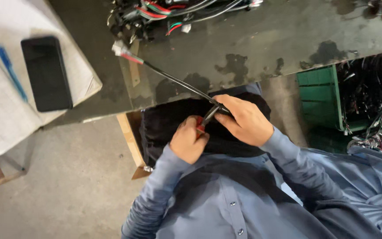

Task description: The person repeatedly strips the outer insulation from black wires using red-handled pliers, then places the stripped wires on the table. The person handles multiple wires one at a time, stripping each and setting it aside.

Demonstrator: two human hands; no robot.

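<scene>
Two hands meet on one thin black cable [173, 79]: right hand [244, 120] pinches it, left hand [189, 140] clenches red-handled cutters [205, 120]; the cable runs up-left from the fingertips.

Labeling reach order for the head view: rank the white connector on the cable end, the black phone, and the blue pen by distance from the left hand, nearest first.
1. White connector: on the dark table, up and left of the left hand, at the cable's far end.
2. Black phone: on the white-covered surface, farther left.
3. Blue pen: left of the phone, farthest out.
</scene>
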